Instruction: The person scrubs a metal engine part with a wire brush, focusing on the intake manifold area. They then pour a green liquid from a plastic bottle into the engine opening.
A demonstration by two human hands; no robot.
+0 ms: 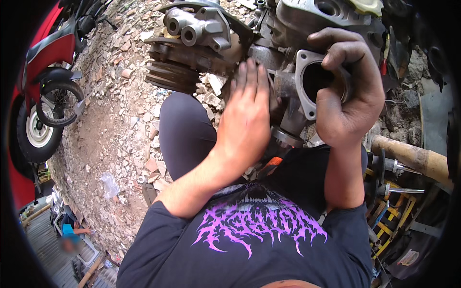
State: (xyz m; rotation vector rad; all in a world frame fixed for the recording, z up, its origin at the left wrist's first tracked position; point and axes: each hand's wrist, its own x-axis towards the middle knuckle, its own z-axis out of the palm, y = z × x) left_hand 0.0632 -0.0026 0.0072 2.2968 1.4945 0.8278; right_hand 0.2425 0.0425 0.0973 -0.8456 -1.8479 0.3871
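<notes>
A greasy engine assembly (302, 21) stands before my knees. My right hand (353, 86) curls around a metal housing with a three-cornered flange (304, 97); the fingertips and thumb reach over the rim of its wide round bore. Whether this housing is fixed to the engine I cannot tell. With fingers straight and together, my left hand (248, 111) lies against dark metal left of the housing; its thumb and palm are hidden. Beyond that hand are a grooved belt pulley (173, 73) and a cast metal part with two round bores (198, 28). A round metal end piece (286, 136) sits below the housing.
Broken tile and stone rubble (126, 46) covers the ground. At left stand a red motorcycle (54, 54) and a wheel with a white rim (37, 126). A bamboo pole (407, 151) and a yellow metal frame (392, 216) are at right. Another person (72, 230) is at lower left.
</notes>
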